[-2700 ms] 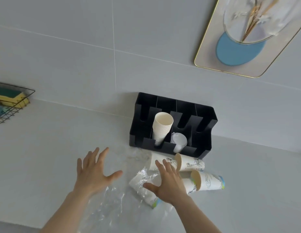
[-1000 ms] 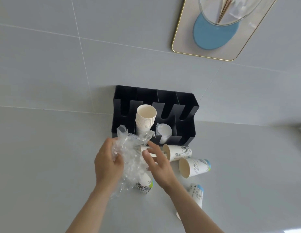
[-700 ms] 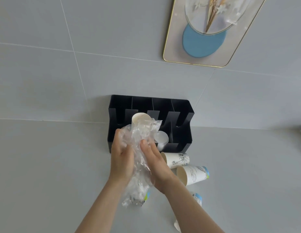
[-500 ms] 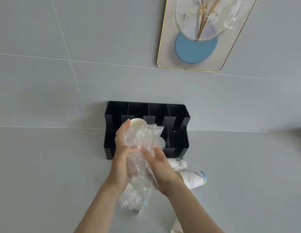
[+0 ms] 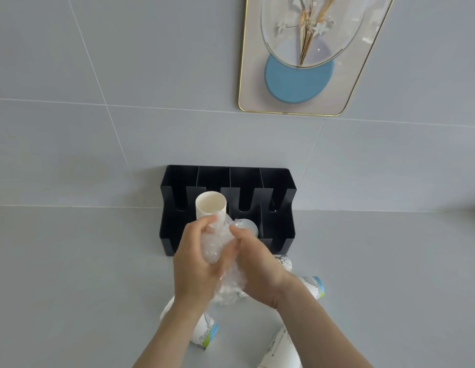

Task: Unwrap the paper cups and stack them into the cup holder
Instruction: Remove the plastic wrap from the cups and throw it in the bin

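The left hand (image 5: 195, 264) and the right hand (image 5: 253, 266) are pressed together around a crumpled clear plastic wrapper (image 5: 220, 261), fingers curled closed on it from either side; the wrapper bulges out above and below the palms. Just beyond the hands, a black multi-slot plastic cup holder (image 5: 279, 208) stands on the grey table (image 5: 71, 274) against the grey tiled wall (image 5: 125, 75). A stack of plain cream paper cups (image 5: 210, 207) leans in its second slot from the left, and something pale and translucent, possibly lids, sits in the next slot, partly hidden by the right fingers. Printed white paper cups lie on their sides on the table: one (image 5: 313, 286) right of the right wrist, one (image 5: 204, 334) under the left forearm, one (image 5: 280, 349) at the near edge. A gold-framed picture (image 5: 297, 88) hangs on the wall, far right.
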`<state>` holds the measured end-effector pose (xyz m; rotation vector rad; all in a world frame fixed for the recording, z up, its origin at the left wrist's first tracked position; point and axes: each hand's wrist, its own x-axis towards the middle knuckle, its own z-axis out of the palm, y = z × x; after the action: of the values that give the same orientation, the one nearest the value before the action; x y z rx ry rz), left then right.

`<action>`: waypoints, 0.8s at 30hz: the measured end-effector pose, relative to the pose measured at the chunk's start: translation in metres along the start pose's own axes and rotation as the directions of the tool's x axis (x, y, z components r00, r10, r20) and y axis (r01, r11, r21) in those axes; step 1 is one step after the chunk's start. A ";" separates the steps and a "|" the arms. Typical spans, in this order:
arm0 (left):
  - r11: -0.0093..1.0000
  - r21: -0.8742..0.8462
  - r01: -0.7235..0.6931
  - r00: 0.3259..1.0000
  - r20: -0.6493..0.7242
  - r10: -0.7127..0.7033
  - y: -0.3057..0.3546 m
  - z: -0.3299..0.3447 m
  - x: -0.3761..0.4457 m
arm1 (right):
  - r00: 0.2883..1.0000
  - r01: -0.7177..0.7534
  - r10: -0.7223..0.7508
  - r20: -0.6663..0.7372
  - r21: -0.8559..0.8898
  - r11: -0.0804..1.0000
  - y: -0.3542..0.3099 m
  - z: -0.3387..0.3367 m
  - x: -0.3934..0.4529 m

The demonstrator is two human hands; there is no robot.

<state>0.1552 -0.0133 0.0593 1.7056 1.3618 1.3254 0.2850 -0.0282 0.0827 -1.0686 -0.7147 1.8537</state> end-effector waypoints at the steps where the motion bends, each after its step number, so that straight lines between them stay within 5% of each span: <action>1: 0.999 -0.003 0.036 0.999 -0.026 -0.036 0.003 0.003 0.004 | 1.000 0.015 -0.015 0.026 -0.012 1.000 -0.001 -0.001 -0.004; 10: 0.891 -0.366 0.269 0.920 -0.176 -0.350 0.028 0.044 0.012 | 0.905 0.375 -0.407 -0.123 -0.218 0.901 0.014 -0.006 -0.021; 13: 0.952 -0.200 0.232 0.960 -0.111 -0.257 0.042 0.058 0.005 | 0.830 0.401 -0.439 -0.344 -0.178 0.898 0.009 -0.010 -0.020; 17: 0.983 0.007 0.184 0.981 0.054 -0.184 0.049 0.073 -0.017 | 0.798 0.303 -0.298 -0.524 -0.078 0.950 0.005 -0.038 -0.015; 19: 0.968 0.233 0.093 0.993 0.044 -0.107 0.048 0.077 -0.029 | 0.806 0.260 -0.271 -0.527 -0.095 0.961 0.005 -0.050 -0.013; 21: 0.971 0.236 -0.030 0.993 0.118 0.002 0.049 0.077 -0.035 | 0.855 0.224 -0.229 -0.465 -0.067 0.972 0.010 -0.057 -0.009; 24: 0.956 0.192 -0.220 0.963 0.200 0.182 0.045 0.076 -0.037 | 0.958 0.149 -0.093 -0.270 0.195 0.969 0.019 -0.062 -0.009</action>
<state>0.2428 -0.0521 0.0608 2.1031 1.2894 1.1290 0.3343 -0.0413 0.0420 -1.0748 -0.4079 1.6064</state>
